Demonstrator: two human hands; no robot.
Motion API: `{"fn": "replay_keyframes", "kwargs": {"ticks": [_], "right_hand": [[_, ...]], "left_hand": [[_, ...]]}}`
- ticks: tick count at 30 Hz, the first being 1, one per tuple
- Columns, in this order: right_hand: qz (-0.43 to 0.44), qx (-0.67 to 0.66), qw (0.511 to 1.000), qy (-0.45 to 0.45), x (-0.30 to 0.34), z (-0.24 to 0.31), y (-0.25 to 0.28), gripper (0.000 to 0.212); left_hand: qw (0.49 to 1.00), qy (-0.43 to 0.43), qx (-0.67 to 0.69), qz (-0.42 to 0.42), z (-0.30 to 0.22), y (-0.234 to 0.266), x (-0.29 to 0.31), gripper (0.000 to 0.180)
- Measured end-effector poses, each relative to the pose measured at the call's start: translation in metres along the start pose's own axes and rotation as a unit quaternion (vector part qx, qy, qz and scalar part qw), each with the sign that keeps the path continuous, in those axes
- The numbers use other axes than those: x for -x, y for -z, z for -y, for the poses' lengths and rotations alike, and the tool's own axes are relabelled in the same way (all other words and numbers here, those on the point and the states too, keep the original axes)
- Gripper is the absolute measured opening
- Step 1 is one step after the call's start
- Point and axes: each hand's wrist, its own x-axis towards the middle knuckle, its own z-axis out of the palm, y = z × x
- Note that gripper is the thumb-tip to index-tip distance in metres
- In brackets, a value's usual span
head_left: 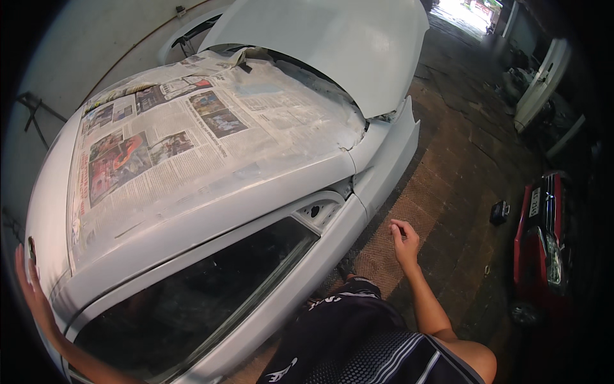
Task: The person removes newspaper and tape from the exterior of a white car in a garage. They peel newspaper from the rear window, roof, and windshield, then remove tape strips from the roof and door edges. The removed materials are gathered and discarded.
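Note:
A whitish-grey car body (345,224) fills the left and middle of the view. Newspaper sheets (198,128) cover its windshield, some with whitish smears. At the far left, my left hand (37,296) lies with stretched fingers against the car's roof, holding nothing that I can see. My right hand (405,243) hangs in the air beside the car, over a patterned mat (419,205). Its fingers are loosely bent, thumb and forefinger apart, with nothing visible between them. The dark side window (198,288) lies between my arms.
The car's hood (326,45) stands raised at the far side. On the right are a red car (534,243) and a small dark box (499,212) on the brown floor. A detached pale panel (542,86) leans farther back. A pale wall (70,51) runs along the left.

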Motion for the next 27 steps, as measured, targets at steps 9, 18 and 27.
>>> {"fn": "replay_keyframes", "kwargs": {"ticks": [9, 18, 27], "right_hand": [[0.142, -0.162, 0.944, 0.251, -0.075, 0.183, -0.070, 0.015], [0.356, -0.223, 0.643, 0.641, -0.038, 0.456, -0.289, 0.019], [0.349, -0.141, 0.523, 0.765, -0.004, 0.549, -0.366, 0.013]], "left_hand": [[0.993, -0.069, -0.094, 0.014, -0.180, -0.030, 0.077, 0.039], [0.928, -0.086, -0.308, -0.190, -0.107, -0.061, 0.028, 0.030], [0.936, 0.104, -0.297, -0.158, -0.065, -0.092, 0.033, 0.036]]}}
